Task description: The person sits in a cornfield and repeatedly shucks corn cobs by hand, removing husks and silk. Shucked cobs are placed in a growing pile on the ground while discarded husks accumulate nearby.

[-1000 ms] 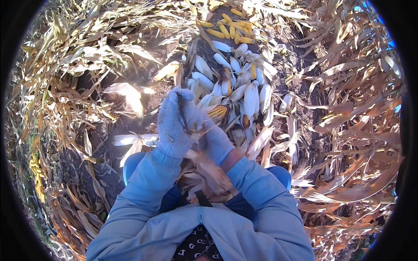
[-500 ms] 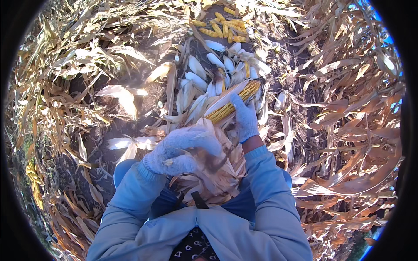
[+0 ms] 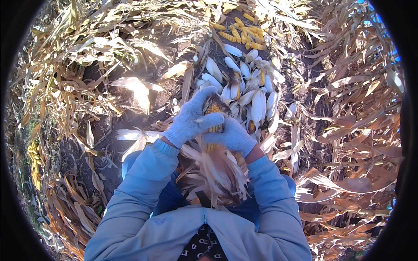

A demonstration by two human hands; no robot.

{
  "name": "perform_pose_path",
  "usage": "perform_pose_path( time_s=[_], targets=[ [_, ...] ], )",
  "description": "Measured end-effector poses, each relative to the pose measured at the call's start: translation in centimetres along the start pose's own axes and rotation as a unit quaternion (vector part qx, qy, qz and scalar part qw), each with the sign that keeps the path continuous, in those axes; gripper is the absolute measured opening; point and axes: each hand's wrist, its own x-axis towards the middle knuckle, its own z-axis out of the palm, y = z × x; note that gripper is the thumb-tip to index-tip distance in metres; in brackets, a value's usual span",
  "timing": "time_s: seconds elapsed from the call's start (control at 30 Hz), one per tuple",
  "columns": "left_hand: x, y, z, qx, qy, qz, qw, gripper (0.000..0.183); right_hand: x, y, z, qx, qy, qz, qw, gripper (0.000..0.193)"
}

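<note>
In front of my lap I hold an ear of corn [image 3: 213, 108] whose yellow kernels show between my gloved hands. My left hand [image 3: 188, 120], in a whitish knit glove, grips the ear near its upper end, where dark silk and husk cling. My right hand [image 3: 233, 137], gloved the same way, closes round the ear lower down; part of the ear is hidden behind the fingers. Pale peeled-back husks [image 3: 214, 167] spread below my hands over my lap.
Beyond my hands lies a heap of corn ears in white husks [image 3: 257, 106]. Farther off is a pile of bare yellow ears [image 3: 245, 35]. More yellow ears [image 3: 34, 161] lie at the far left. Dry stalks and leaves [image 3: 352, 126] line both sides.
My left hand has moved up and right onto the ear. My right hand has drawn the ear down and left, and the ear now stands steeper. The husked heap shows more fully.
</note>
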Motion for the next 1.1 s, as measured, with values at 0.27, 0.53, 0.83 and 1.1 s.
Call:
perform_pose_path(
  time_s=[0.27, 0.53, 0.83, 1.1],
  targets=[
    [-0.3, -2.9, 1.7, -0.201, 0.131, -0.1, 0.966, 0.032, -0.5, 0.7, 0.6, 0.04, -0.069, 0.039, 0.996, 0.068],
    [0.1, -4.5, 1.6, -0.108, 0.186, -0.127, 0.968, 0.025, -1.0, 0.3, 0.8, 0.096, -0.06, 0.045, 0.993, 0.064],
    [0.4, -2.2, -0.2, 0.082, 0.316, -0.036, 0.945, 0.026, -1.3, -1.5, -0.8, -0.173, 0.129, 0.041, 0.976, 0.068],
    [0.6, -2.2, 1.7, 0.126, 0.339, -0.008, 0.932, 0.025, -1.6, -2.4, 3.8, -0.163, 0.178, 0.025, 0.97, 0.062]
  ],
)
